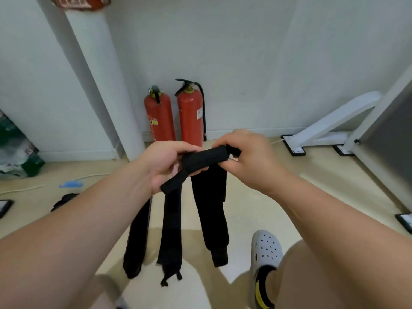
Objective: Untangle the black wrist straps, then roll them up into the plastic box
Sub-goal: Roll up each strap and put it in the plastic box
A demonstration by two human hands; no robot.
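Both my hands hold a bunch of black wrist straps [204,160] in mid-air above the floor. My left hand [166,163] grips the left end of the bunched part, fingers curled round it. My right hand [247,157] pinches the right end between thumb and fingers. Three long strap tails hang down: a left tail [137,237], a middle tail [170,230] with a small loop at its bottom, and a wider right tail [211,210]. No plastic box is in view.
Two red fire extinguishers [174,117] stand against the white wall ahead. A white metal frame leg [330,123] stands at right. On the floor at left lie a black item [64,200], a blue scrap [71,184] and a white cable [22,189]. My grey clog [265,248] is below right.
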